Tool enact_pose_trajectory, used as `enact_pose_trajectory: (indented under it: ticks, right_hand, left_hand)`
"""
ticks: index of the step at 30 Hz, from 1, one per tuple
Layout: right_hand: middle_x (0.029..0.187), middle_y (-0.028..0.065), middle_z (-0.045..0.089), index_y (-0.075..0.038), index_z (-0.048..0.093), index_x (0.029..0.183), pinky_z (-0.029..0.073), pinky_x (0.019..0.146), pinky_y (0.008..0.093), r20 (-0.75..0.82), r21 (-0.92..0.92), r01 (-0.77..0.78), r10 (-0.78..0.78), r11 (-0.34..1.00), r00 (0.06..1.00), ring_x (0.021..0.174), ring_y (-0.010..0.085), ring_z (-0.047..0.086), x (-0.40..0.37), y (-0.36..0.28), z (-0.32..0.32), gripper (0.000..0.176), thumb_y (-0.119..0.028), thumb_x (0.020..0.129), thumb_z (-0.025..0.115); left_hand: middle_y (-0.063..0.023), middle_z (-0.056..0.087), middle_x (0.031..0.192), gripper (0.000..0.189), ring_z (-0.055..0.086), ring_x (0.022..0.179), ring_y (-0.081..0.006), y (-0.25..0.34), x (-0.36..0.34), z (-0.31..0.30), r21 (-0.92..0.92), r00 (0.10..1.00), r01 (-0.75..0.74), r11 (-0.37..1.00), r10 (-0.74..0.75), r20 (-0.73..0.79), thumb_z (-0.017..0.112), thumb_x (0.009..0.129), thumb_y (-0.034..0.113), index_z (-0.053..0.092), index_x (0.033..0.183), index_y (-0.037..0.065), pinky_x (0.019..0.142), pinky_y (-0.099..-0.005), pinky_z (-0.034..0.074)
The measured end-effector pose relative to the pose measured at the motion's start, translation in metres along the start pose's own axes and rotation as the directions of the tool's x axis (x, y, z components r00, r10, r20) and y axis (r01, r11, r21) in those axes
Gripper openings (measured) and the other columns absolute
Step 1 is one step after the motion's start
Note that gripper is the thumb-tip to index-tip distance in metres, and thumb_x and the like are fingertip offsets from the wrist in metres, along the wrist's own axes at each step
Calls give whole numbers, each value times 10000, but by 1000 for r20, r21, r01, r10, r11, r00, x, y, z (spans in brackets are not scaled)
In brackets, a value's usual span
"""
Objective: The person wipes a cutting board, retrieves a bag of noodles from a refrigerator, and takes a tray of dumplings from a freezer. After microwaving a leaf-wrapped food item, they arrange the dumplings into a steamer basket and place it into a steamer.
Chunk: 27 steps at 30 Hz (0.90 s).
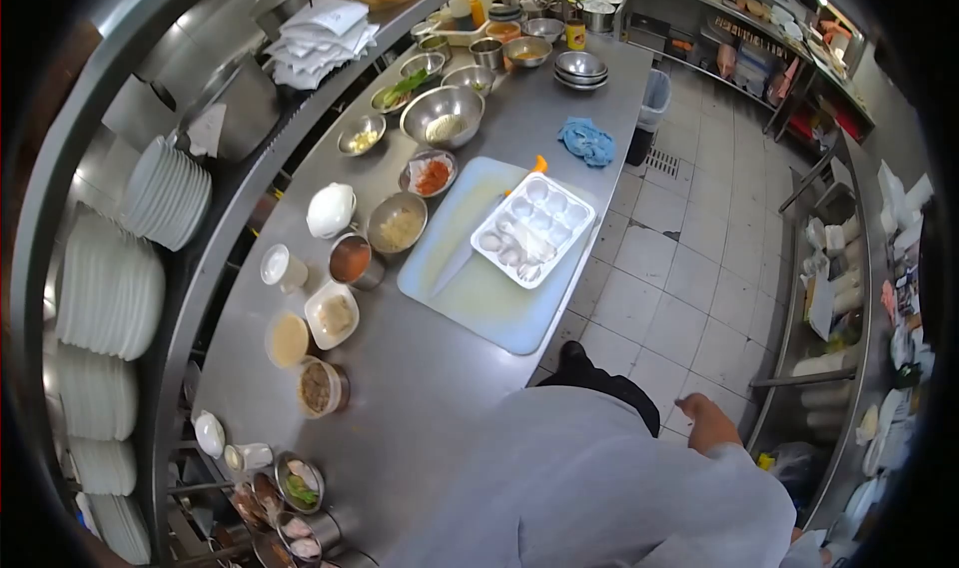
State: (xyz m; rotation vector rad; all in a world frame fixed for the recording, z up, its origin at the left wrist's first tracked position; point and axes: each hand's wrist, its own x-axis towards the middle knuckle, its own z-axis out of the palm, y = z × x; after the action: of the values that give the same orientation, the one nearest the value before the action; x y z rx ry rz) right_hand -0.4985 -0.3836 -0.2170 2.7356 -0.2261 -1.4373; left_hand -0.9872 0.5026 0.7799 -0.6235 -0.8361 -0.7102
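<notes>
My right hand (701, 414) hangs beside my dark trousers, over the tiled floor, touching nothing that I can see; its fingers are too small and turned away to read. My left hand is out of view. On the steel counter nearby lies a pale cutting board (475, 313). A white plastic tray (532, 230) with round compartments rests on the board, holding pale, shiny items. Partly beneath the tray is a knife with an orange handle end (540, 164) and its blade (455, 269) toward the board's lower left.
Metal bowls (442, 118) and tubs of food line the counter (420, 398). A crumpled blue cloth (587, 141) lies near its right edge. Stacked plates (105, 288) fill the left shelf. Tiled floor (659, 268) runs between the counter and right shelving; a bin (654, 100) stands beyond.
</notes>
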Motion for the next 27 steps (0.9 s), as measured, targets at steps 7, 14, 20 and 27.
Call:
enact_pose_trajectory:
  ticks: [7,14,20,27]
  right_hand:
    - [1270,202,696,-48,727,1222,475,1099,457,-727,-14,718,-500,696,470,1250,393,614,-39,-183,-169,370,-271,927,730]
    - [1250,135,701,-116,741,1184,512,1001,463,-642,-578,784,-720,229,-263,1174,376,638,-165,-386,-329,282,-142,904,721]
    - [1511,165,539,-196,588,1457,450,1098,518,-498,-746,629,-811,219,-308,1354,409,524,-125,-444,-408,564,-186,909,723]
    - [1632,223,378,-266,451,1589,328,1198,586,-565,-486,866,-797,115,-211,1481,475,371,-54,-459,-417,745,-218,888,699]
  left_hand:
    - [-242,526,1528,574,547,1368,-388,1,-178,-167,-940,883,34,339,430,187,629,1035,203,453,1541,-3,1118,-463,471]
    - [-129,561,1515,527,550,1374,-299,189,-371,-675,973,-154,206,100,986,-69,511,1106,416,505,1504,69,1052,-481,532]
    - [-153,403,1647,617,381,1515,-402,183,-429,-742,996,-228,57,-70,970,81,456,1098,538,413,1578,153,1139,-710,384]
    - [-66,614,1038,257,582,912,-206,243,-386,-784,-128,122,979,160,45,992,643,1047,267,600,1187,55,827,-370,520]
